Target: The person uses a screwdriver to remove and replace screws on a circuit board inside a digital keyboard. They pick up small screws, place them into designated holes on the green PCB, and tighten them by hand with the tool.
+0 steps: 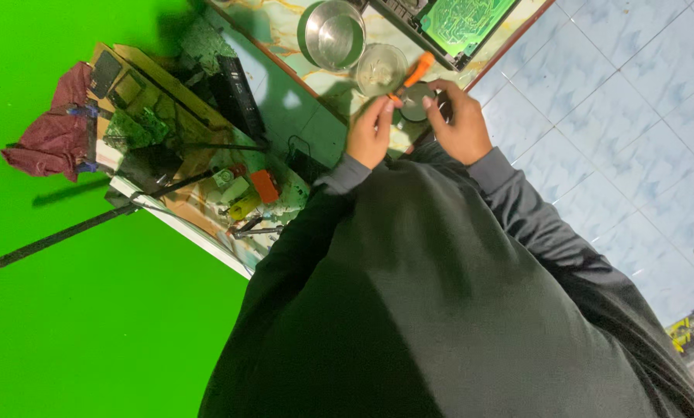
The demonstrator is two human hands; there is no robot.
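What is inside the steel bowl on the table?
The steel bowl looks empty: only its shiny bare bottom shows. Its near inner wall is hidden by the rim.

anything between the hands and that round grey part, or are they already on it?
Nothing visible in the way. The right hand holds the round grey part directly; the left hand holds the orange-handled tool against it. The clear bowl sits just beyond, apart.

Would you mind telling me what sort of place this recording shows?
Probably a small electronics repair bench. A green circuit board lies on the table, the left hand holds an orange-handled screwdriver beside the right hand, and a crate of parts stands nearby.
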